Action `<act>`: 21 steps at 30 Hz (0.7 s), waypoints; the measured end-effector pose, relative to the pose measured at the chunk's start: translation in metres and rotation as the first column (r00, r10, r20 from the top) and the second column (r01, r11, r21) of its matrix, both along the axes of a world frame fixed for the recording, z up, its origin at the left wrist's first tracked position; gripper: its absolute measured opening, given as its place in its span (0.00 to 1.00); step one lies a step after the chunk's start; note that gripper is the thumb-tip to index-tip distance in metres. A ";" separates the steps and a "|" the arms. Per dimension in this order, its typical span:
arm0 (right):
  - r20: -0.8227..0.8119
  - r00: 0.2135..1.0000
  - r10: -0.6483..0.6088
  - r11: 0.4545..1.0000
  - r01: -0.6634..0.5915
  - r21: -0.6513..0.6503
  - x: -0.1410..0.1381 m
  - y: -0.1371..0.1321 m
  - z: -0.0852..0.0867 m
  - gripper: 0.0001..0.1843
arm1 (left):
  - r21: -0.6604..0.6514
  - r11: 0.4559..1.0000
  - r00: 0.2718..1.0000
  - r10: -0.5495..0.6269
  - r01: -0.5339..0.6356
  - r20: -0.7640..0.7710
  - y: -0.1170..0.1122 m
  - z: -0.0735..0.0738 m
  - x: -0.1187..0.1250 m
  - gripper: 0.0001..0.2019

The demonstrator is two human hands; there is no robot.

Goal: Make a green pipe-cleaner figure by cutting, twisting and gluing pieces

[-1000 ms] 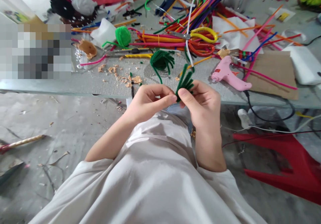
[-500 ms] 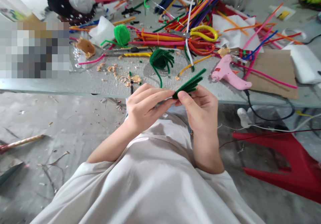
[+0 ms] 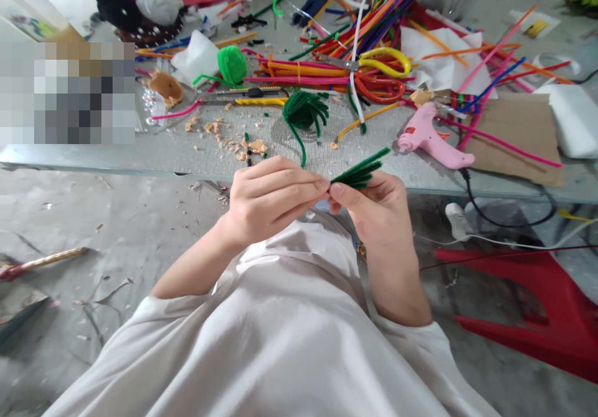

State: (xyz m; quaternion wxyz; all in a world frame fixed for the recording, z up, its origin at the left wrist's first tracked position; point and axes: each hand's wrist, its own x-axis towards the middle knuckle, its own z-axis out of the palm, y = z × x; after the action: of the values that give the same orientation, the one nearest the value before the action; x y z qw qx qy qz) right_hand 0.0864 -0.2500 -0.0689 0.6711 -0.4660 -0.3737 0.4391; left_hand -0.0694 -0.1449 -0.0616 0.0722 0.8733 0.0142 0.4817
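Note:
A fanned bunch of dark green pipe cleaners (image 3: 359, 172) is held just in front of the table edge, its loose ends pointing up and to the right. My right hand (image 3: 376, 202) pinches it between thumb and fingers. My left hand (image 3: 278, 192) has its fingers pressed together at the bunch's lower left end, so that end is hidden. On the table just beyond lies a dark green pipe-cleaner ball (image 3: 303, 111) with short strands sticking out to the right and one long strand trailing toward me.
Behind the ball lie a yellow utility knife (image 3: 259, 100), yellow-handled scissors (image 3: 385, 63), a bright green ball (image 3: 232, 65) and bundled coloured pipe cleaners (image 3: 299, 71). A pink glue gun (image 3: 434, 139) rests on cardboard (image 3: 518, 136) at right. Below is a red stool (image 3: 537, 305).
The green bunch has tipped lower, its ends now flatter. My left fingers have straightened and closed at its base. The whole view has shifted slightly.

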 end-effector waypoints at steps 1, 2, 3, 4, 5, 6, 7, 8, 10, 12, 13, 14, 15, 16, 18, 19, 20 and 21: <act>-0.007 1.000 0.002 1.000 -0.002 0.007 0.000 -0.001 0.000 0.05 | -0.013 1.000 1.000 -0.009 0.009 -0.015 0.000 0.000 -0.001 0.04; -0.009 1.000 0.004 1.000 -0.004 0.008 0.000 -0.001 0.000 0.06 | -0.025 0.999 0.999 -0.023 0.022 -0.022 0.000 0.000 -0.002 0.04; -0.003 1.000 0.010 1.000 -0.010 0.005 0.001 -0.002 0.001 0.06 | -0.035 0.999 0.999 -0.036 0.035 -0.021 0.001 0.000 -0.002 0.05; 0.016 1.000 0.023 1.000 -0.023 0.002 0.002 -0.002 0.003 0.06 | -0.040 0.998 0.999 -0.045 0.044 -0.011 0.001 -0.001 -0.002 0.06; 0.048 0.998 0.039 0.999 -0.039 0.003 0.004 -0.001 0.004 0.06 | -0.039 0.998 0.999 -0.050 0.050 0.009 0.002 -0.001 -0.001 0.06; 0.092 0.994 0.057 0.998 -0.058 0.008 0.006 -0.001 0.006 0.07 | -0.036 0.998 0.998 -0.051 0.052 0.032 0.002 -0.001 0.000 0.07; 0.144 0.987 0.073 0.997 -0.076 0.016 0.008 0.000 0.009 0.07 | -0.031 0.998 0.997 -0.050 0.052 0.053 0.003 -0.002 0.001 0.07; 0.195 0.977 0.085 0.996 -0.092 0.024 0.010 0.001 0.011 0.08 | -0.026 0.998 0.996 -0.049 0.051 0.068 0.004 -0.002 0.002 0.07; 0.259 0.963 0.076 0.995 -0.089 0.037 0.012 0.002 0.015 0.09 | -0.018 0.999 0.995 -0.050 0.052 0.083 0.005 -0.002 0.005 0.08; 0.272 0.961 0.046 0.996 -0.063 0.056 0.012 0.002 0.016 0.08 | -0.012 0.999 0.996 -0.045 0.046 0.083 0.006 -0.001 0.007 0.08; 0.273 0.961 0.035 0.996 -0.055 0.065 0.011 0.002 0.016 0.07 | -0.012 0.999 0.996 -0.038 0.039 0.085 0.006 -0.001 0.008 0.08; 0.275 0.961 0.028 0.996 -0.050 0.074 0.010 0.002 0.016 0.07 | -0.015 0.999 0.996 -0.031 0.032 0.087 0.005 -0.001 0.009 0.07; 0.276 0.961 0.024 0.996 -0.047 0.080 0.009 0.002 0.015 0.07 | -0.018 0.999 0.996 -0.028 0.029 0.088 0.005 -0.001 0.009 0.06; 0.271 0.962 0.021 0.996 -0.044 0.080 0.008 0.002 0.014 0.06 | -0.020 0.999 0.996 -0.029 0.031 0.088 0.005 -0.002 0.009 0.05; 0.237 0.972 0.007 0.998 -0.022 0.063 0.006 0.002 0.012 0.04 | -0.016 0.999 0.996 -0.031 0.033 0.085 0.006 -0.002 0.008 0.04; 0.215 0.977 -0.002 0.999 -0.009 0.052 0.006 0.002 0.011 0.03 | -0.010 1.000 0.997 -0.022 0.023 0.077 0.006 -0.003 0.007 0.04; 0.197 0.980 -0.010 0.999 0.001 0.043 0.006 0.002 0.011 0.02 | 0.002 1.000 0.998 -0.006 0.005 0.065 0.007 -0.004 0.006 0.04; 0.189 0.982 -0.011 0.999 0.005 0.032 0.006 0.002 0.011 0.02 | 0.018 1.000 0.999 0.017 -0.018 0.051 0.008 -0.005 0.005 0.03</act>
State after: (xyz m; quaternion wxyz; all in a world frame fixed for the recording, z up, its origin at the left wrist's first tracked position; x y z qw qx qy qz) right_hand 0.0920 -0.2477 -0.0579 0.6415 -0.4967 -0.4407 0.3842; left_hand -0.0641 -0.1370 -0.0663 0.0603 0.8611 0.0154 0.5046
